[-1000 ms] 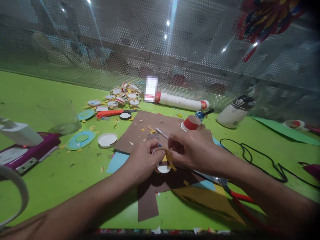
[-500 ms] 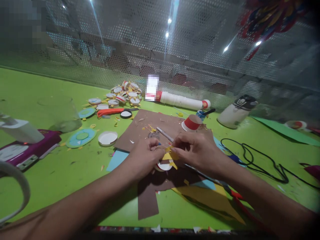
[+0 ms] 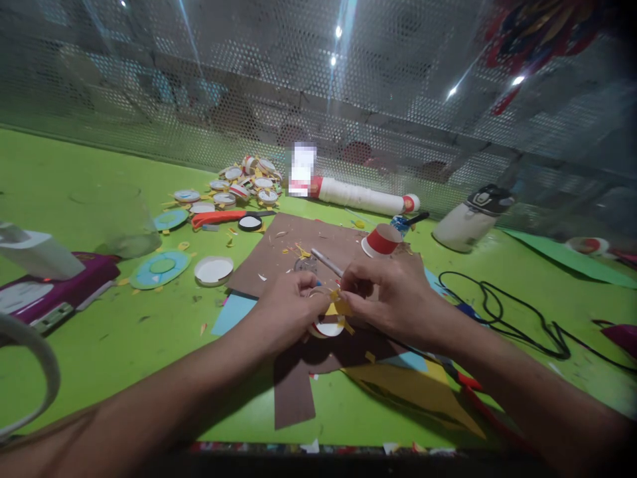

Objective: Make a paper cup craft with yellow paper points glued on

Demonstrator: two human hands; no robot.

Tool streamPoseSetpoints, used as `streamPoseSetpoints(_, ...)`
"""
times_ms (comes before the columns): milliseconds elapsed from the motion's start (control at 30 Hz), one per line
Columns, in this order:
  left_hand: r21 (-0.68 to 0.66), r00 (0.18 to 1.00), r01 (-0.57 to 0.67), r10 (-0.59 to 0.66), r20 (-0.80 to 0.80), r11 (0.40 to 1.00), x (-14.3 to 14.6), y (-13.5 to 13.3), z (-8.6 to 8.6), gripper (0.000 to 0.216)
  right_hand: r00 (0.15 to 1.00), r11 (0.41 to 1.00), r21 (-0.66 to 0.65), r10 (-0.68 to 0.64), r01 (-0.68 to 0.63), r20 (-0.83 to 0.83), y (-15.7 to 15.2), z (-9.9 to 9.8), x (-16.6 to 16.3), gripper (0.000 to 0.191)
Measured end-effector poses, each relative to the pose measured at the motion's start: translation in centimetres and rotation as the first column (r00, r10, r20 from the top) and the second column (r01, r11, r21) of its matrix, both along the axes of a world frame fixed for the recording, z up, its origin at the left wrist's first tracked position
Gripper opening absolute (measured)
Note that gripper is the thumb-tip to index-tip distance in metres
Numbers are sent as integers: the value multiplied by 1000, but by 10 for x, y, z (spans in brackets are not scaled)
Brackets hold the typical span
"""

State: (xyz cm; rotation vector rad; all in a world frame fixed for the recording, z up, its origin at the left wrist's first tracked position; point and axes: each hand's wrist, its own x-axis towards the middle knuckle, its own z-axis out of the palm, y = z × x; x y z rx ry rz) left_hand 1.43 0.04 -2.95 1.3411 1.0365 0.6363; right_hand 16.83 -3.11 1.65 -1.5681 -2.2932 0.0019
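My left hand (image 3: pixel 297 300) is closed around the left side of a small round white paper piece (image 3: pixel 329 326) with a red rim and yellow paper tabs. At its upper right, my right hand (image 3: pixel 383 290) pinches a yellow paper tab (image 3: pixel 339 304) on the same piece. A grey pen-like rod (image 3: pixel 326 261) lies just beyond the fingers, partly hidden by my right hand. Beneath both hands are brown paper sheets (image 3: pixel 294 392). A cut paper cup (image 3: pixel 381 240) with a red band stands upside down behind my right hand.
Several finished round pieces (image 3: pixel 249 182) are heaped at the back. Orange-handled scissors (image 3: pixel 219 217), a white lid (image 3: pixel 213 271), blue paper discs (image 3: pixel 162 269) and a clear container (image 3: pixel 114 222) lie left. A long stack of white cups (image 3: pixel 365 196), a bottle (image 3: pixel 472 219) and a black cable (image 3: pixel 527 325) are beyond and right.
The view has shifted slightly, so things sit a little higher. My right fingers have moved slightly at the yellow tab; both hands keep their hold.
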Motion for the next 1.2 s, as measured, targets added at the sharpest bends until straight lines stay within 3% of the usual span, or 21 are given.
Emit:
streamPoseSetpoints(800,46,1000,-10,11,-15,999,-2,-5,4,9,998,998,-8,-54,54,-7,-1,1,-3,10)
streamPoseSetpoints(1200,3,1000,-22,22,3,1000,-1,-6,3,10,999,998,-53,-44,43,-25,-1,1,-2,10)
